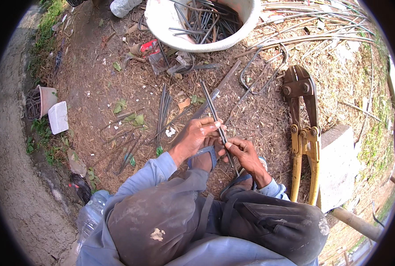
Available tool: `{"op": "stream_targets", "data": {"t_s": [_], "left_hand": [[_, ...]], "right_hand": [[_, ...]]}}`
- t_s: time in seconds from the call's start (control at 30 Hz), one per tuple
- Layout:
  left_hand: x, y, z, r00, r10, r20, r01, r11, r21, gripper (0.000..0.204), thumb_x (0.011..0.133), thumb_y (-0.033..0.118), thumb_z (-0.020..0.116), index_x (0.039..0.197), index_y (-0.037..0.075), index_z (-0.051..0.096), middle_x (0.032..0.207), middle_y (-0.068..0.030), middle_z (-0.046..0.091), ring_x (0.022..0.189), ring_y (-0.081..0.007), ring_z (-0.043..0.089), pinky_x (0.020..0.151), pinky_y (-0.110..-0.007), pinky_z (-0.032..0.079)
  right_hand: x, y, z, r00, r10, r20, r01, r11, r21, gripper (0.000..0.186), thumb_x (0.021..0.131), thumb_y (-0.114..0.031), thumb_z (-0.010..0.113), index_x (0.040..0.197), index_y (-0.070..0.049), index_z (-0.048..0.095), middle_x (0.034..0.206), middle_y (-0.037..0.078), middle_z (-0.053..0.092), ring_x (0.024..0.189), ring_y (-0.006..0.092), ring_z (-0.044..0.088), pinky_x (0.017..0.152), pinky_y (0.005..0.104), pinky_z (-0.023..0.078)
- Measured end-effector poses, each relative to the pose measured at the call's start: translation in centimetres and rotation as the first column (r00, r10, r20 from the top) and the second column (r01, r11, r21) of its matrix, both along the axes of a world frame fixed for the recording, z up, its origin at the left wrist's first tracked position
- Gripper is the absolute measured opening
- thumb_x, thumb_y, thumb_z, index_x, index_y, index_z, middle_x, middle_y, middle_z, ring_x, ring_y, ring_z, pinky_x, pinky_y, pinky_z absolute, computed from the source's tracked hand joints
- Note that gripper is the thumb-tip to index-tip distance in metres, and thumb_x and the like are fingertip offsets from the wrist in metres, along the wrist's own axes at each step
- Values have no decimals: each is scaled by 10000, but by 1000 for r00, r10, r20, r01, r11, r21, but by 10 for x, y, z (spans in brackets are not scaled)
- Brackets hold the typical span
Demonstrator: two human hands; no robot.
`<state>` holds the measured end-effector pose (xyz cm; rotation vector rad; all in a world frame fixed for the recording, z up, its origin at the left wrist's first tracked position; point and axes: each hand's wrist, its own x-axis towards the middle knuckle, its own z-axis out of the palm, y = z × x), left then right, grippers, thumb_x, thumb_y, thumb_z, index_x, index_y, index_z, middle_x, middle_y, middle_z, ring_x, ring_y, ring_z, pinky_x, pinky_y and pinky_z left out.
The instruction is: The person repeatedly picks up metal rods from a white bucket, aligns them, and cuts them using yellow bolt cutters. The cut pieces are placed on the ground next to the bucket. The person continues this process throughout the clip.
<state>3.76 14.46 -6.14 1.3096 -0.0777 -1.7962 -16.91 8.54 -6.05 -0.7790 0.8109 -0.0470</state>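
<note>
Before my knees I hold a small bundle of thin dark metal rods (pixel 209 99), slanting from upper left to lower right. My left hand (pixel 199 135) is closed round its middle. Just below, my right hand (pixel 244 155) pinches the same rods between thumb and fingers. The rods' lower ends come down near my right sandal. On the ground to the left of my hands lies a loose group of similar short rods (pixel 163 111). The exact number of rods in my hands cannot be made out.
A white bucket (pixel 175 39) of bent and cut rods stands at the far side. Bolt cutters (pixel 305 133) with yellow handles lean on a pale block (pixel 339 168) at right. Long rods (pixel 312 37) lie far right. A plastic bottle (pixel 93 213) is by my left side.
</note>
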Motion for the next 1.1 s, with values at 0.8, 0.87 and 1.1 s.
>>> {"op": "stream_targets", "data": {"t_s": [0.8,0.87,1.1], "left_hand": [[26,-10,-8,977,145,154,-142,989,-32,316,993,172,587,1240,-24,571,1167,-192,663,1066,-347,683,958,-442,555],[25,-10,-7,972,171,164,-168,985,-29,314,992,178,588,1228,-28,583,1131,-164,687,994,-277,703,887,-388,570],[23,-9,-10,966,177,189,-171,984,-51,313,987,172,595,1209,-47,601,1096,-147,706,914,-202,709,811,-322,575]], "right_hand": [[-17,0,-15,999,36,-5,-36,998,49,341,945,-38,440,1200,70,639,933,139,733,717,158,681,715,278,558],[-15,0,-14,999,39,-23,-38,999,33,324,958,-30,441,1194,74,637,923,141,731,705,163,678,705,282,556],[-16,-1,-14,998,60,-38,-60,998,-18,303,1002,-70,475,1217,63,642,910,118,724,666,150,656,662,266,548]]}}
